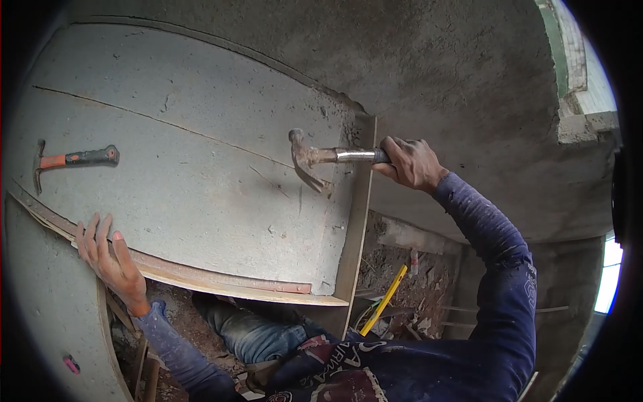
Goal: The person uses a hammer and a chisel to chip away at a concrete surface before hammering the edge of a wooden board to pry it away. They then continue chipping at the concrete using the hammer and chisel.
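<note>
My right hand (412,164) is wrapped round the dark grip of a claw hammer (308,159), held up at the right end of a grey slab (201,194). The hammer's shaft is shiny metal and its claw points down. My left hand (110,261) rests on the slab's front edge with its fingers apart, touching a reddish-brown strip (221,276) that runs along a thin wooden board (254,292). A second hammer (87,158), with an orange and black handle, lies on the slab at the left.
An upright wooden board (355,234) borders the slab's right end. Below stand a yellow spirit level (384,301), a plastic bottle (414,261) and rubble. A rough grey wall (455,80) rises behind. A small pink object (71,364) lies at lower left.
</note>
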`<act>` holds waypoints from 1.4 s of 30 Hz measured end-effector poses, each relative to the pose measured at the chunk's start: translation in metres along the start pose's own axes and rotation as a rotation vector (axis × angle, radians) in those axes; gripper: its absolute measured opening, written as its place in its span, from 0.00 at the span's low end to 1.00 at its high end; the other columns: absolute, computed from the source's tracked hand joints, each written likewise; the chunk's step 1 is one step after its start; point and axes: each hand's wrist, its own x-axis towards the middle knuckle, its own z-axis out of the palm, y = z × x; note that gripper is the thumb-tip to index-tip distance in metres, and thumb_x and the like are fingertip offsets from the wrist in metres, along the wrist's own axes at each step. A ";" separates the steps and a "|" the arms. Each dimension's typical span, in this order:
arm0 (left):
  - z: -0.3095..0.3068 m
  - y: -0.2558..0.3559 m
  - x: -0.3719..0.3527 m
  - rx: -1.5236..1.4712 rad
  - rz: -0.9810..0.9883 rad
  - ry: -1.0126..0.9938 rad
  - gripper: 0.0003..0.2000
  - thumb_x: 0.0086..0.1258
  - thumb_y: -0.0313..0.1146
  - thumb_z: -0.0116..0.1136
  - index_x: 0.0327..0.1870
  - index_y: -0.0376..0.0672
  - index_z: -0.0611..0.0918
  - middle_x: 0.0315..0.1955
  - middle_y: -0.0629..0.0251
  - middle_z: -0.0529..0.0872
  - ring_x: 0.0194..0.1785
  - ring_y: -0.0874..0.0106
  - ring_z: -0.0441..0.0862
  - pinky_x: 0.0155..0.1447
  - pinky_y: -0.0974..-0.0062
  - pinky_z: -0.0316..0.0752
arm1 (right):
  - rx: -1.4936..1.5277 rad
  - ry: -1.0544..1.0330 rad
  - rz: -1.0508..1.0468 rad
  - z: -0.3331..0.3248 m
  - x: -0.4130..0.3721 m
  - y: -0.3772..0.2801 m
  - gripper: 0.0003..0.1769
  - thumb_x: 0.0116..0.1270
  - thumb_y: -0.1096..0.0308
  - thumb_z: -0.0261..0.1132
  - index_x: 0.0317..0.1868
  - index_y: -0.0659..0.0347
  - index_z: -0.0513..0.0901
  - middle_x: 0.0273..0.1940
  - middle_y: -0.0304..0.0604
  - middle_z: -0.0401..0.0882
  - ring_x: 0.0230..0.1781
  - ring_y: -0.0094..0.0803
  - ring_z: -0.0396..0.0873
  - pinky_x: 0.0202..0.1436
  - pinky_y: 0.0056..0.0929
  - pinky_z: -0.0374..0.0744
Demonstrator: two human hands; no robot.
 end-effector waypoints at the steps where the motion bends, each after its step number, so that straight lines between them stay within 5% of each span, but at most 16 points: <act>1: -0.001 0.001 0.000 -0.011 -0.012 -0.002 0.20 0.77 0.43 0.46 0.57 0.41 0.83 0.63 0.57 0.78 0.76 0.51 0.59 0.76 0.44 0.52 | -0.002 0.049 -0.175 0.002 0.004 -0.001 0.27 0.75 0.40 0.54 0.39 0.59 0.70 0.23 0.50 0.78 0.20 0.50 0.80 0.26 0.47 0.78; 4: -0.003 0.001 0.001 -0.020 -0.018 -0.017 0.20 0.77 0.43 0.46 0.58 0.41 0.83 0.63 0.57 0.78 0.76 0.50 0.59 0.76 0.44 0.52 | -0.006 0.050 -0.341 0.019 -0.001 0.039 0.27 0.75 0.40 0.54 0.40 0.60 0.71 0.29 0.50 0.82 0.24 0.49 0.82 0.27 0.45 0.79; 6: -0.005 0.003 -0.002 -0.017 -0.029 -0.030 0.20 0.77 0.43 0.46 0.58 0.41 0.83 0.63 0.57 0.78 0.76 0.50 0.59 0.76 0.44 0.52 | -0.205 0.083 0.162 0.040 -0.006 0.070 0.27 0.76 0.41 0.54 0.41 0.61 0.71 0.32 0.52 0.84 0.27 0.50 0.84 0.27 0.47 0.80; 11: -0.005 0.005 0.000 -0.008 -0.020 -0.034 0.20 0.77 0.43 0.46 0.57 0.41 0.84 0.63 0.57 0.78 0.76 0.51 0.59 0.77 0.45 0.52 | -0.020 -0.104 0.259 0.024 -0.013 0.025 0.28 0.76 0.40 0.53 0.43 0.62 0.72 0.29 0.55 0.83 0.26 0.52 0.84 0.26 0.50 0.79; 16: -0.004 0.004 0.000 -0.020 -0.029 -0.020 0.19 0.76 0.41 0.47 0.57 0.41 0.84 0.63 0.57 0.78 0.76 0.51 0.59 0.77 0.46 0.52 | 0.021 0.035 -0.204 0.028 0.007 0.030 0.27 0.76 0.41 0.53 0.44 0.62 0.71 0.25 0.55 0.81 0.24 0.56 0.82 0.27 0.51 0.79; 20: -0.009 0.003 0.005 0.009 -0.017 -0.027 0.19 0.76 0.41 0.47 0.57 0.41 0.84 0.63 0.58 0.79 0.76 0.52 0.60 0.76 0.46 0.53 | -0.006 0.137 0.159 0.063 0.007 0.071 0.28 0.77 0.40 0.52 0.44 0.62 0.71 0.23 0.54 0.80 0.22 0.55 0.81 0.27 0.49 0.79; 24: -0.001 0.004 0.001 -0.002 -0.019 -0.013 0.19 0.77 0.42 0.48 0.57 0.40 0.83 0.63 0.57 0.78 0.75 0.51 0.60 0.76 0.46 0.54 | 0.056 -0.076 0.208 0.020 0.009 0.014 0.29 0.77 0.40 0.52 0.45 0.63 0.72 0.24 0.54 0.81 0.23 0.54 0.82 0.27 0.48 0.79; 27: -0.004 0.004 -0.001 0.032 -0.009 -0.013 0.19 0.77 0.42 0.48 0.57 0.41 0.84 0.63 0.57 0.78 0.76 0.51 0.59 0.76 0.46 0.54 | 0.061 0.049 -0.231 0.019 0.009 0.017 0.27 0.77 0.42 0.52 0.46 0.63 0.72 0.27 0.54 0.82 0.26 0.55 0.82 0.28 0.50 0.79; 30: -0.005 0.010 0.002 -0.056 -0.059 0.008 0.16 0.73 0.40 0.52 0.52 0.40 0.85 0.60 0.55 0.78 0.75 0.50 0.59 0.75 0.46 0.56 | -0.048 0.063 0.263 0.063 -0.001 0.068 0.26 0.78 0.47 0.54 0.52 0.66 0.75 0.31 0.56 0.84 0.28 0.57 0.83 0.28 0.53 0.78; 31: -0.009 0.018 0.006 -0.104 -0.104 -0.001 0.14 0.70 0.38 0.57 0.49 0.39 0.85 0.58 0.54 0.79 0.74 0.49 0.60 0.74 0.46 0.58 | -0.194 0.150 0.161 0.080 -0.009 0.088 0.25 0.78 0.49 0.55 0.55 0.66 0.75 0.33 0.58 0.85 0.30 0.60 0.83 0.28 0.55 0.78; 32: -0.004 0.015 0.001 -0.098 -0.106 0.025 0.14 0.69 0.39 0.58 0.49 0.40 0.85 0.58 0.55 0.79 0.73 0.49 0.61 0.74 0.46 0.57 | -0.038 -0.008 0.265 0.074 -0.005 0.080 0.24 0.79 0.51 0.55 0.56 0.65 0.76 0.34 0.59 0.85 0.32 0.60 0.84 0.29 0.54 0.81; 35: -0.005 0.024 -0.002 -0.125 -0.136 0.120 0.16 0.62 0.38 0.64 0.47 0.38 0.85 0.55 0.53 0.80 0.73 0.47 0.62 0.72 0.47 0.63 | 0.275 0.137 0.144 0.101 -0.004 0.093 0.25 0.80 0.52 0.53 0.54 0.70 0.78 0.44 0.67 0.84 0.46 0.65 0.82 0.36 0.58 0.78; 36: 0.004 0.021 -0.007 -0.160 -0.208 0.054 0.18 0.62 0.39 0.64 0.47 0.36 0.85 0.58 0.52 0.78 0.74 0.48 0.59 0.73 0.46 0.63 | 0.094 0.351 0.072 0.121 -0.004 0.099 0.23 0.80 0.50 0.54 0.50 0.66 0.78 0.33 0.59 0.85 0.30 0.54 0.85 0.25 0.45 0.78; 37: 0.008 0.020 -0.008 -0.176 -0.234 0.024 0.19 0.62 0.40 0.65 0.49 0.35 0.84 0.59 0.52 0.77 0.75 0.48 0.58 0.73 0.46 0.62 | 0.137 0.185 0.179 0.055 -0.015 0.025 0.30 0.77 0.42 0.54 0.49 0.65 0.81 0.39 0.63 0.84 0.37 0.63 0.83 0.37 0.56 0.78; 40: 0.004 0.022 -0.005 -0.198 -0.269 -0.030 0.22 0.62 0.42 0.65 0.52 0.34 0.83 0.63 0.52 0.74 0.77 0.48 0.54 0.75 0.45 0.60 | 0.426 0.339 0.098 0.028 -0.020 -0.047 0.26 0.79 0.51 0.56 0.52 0.71 0.81 0.38 0.68 0.83 0.34 0.65 0.80 0.34 0.54 0.75; 42: 0.007 0.022 -0.003 -0.211 -0.277 -0.072 0.24 0.61 0.43 0.65 0.53 0.34 0.82 0.65 0.52 0.72 0.79 0.48 0.51 0.77 0.45 0.59 | 1.126 0.188 0.279 0.019 -0.023 -0.089 0.24 0.77 0.44 0.57 0.39 0.60 0.76 0.22 0.32 0.65 0.16 0.21 0.59 0.17 0.27 0.58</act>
